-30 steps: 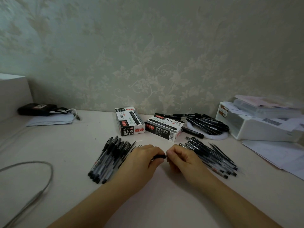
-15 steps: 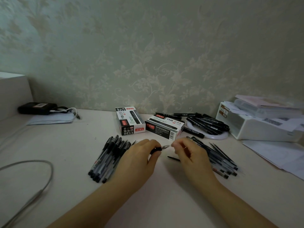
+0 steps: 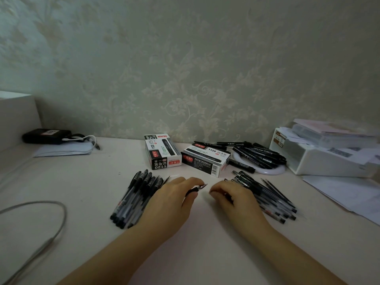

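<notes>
— What have you got in the left hand (image 3: 174,199)?

— From my feed, it grips a pen (image 3: 197,189) between thumb and fingers. The bare metal tip sticks out to the right and slightly far, into the gap between the two hands. Most of the barrel is hidden under the palm.

— And where does that put the pen on the tabletop (image 3: 92,182)?

— Around the middle, just near of the two pen boxes (image 3: 205,160), with the capped pens (image 3: 134,199) lying in a row just left of the hand.

— The right hand (image 3: 233,197)?

— I see its fingers curled downward, close to the pen's tip but apart from it. Something dark shows under them, and I cannot tell whether they hold it. Its far side lies over the loose pile of pens (image 3: 273,199) on the right.

— Anything else on my screen worth noting?

— Black markers (image 3: 260,155) are heaped on a white ring (image 3: 269,172) far right, beside a white container (image 3: 320,161) with papers (image 3: 345,192) spread near it. A grey cable (image 3: 59,221) loops at the near left, and a black device (image 3: 46,135) sits in the far left corner.
</notes>
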Demonstrator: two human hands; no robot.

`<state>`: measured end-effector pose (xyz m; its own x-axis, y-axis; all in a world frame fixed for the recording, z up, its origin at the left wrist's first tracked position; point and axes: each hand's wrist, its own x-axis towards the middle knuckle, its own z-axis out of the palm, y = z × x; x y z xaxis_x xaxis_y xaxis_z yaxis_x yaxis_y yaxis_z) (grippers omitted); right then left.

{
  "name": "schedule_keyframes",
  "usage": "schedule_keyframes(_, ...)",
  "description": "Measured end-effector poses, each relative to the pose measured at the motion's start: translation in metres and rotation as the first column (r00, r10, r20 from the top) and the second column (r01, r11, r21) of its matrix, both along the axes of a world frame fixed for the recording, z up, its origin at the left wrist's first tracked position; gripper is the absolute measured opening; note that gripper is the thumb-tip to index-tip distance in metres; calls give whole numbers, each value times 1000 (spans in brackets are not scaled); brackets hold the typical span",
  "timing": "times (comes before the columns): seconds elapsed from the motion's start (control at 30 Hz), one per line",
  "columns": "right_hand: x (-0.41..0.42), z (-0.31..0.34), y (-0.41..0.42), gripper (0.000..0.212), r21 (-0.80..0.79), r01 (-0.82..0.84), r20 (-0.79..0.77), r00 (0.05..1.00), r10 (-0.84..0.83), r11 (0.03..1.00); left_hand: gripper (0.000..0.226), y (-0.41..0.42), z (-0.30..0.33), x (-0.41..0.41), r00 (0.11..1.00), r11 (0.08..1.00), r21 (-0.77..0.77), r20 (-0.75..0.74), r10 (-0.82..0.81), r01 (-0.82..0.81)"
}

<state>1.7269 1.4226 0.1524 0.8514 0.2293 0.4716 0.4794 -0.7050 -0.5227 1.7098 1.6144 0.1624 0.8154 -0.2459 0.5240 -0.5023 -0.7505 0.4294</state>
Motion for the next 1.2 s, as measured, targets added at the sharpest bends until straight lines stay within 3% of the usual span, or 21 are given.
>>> schedule_keyframes(0.17,1,3,-3,7,360,-5,-140,988,60,933,27,0,1,0,1000,1000,12,5,-9,9)
schedule_keyframes(0.43,2,6,-6,11,549,-32,-240,951,194,835,25,0,2,-1,999,999,19,-10,-45,45)
schedule_keyframes(0.97,-2,12,1,6,529,-87,-332,894,300,844,14,-3,1,3,997,999,-24,-66,-49,48)
schedule_keyframes(1.2,-1,13,3,8,552,-77,-343,887,310,830,29,-1,1,2,999,997,65,-11,36,-35)
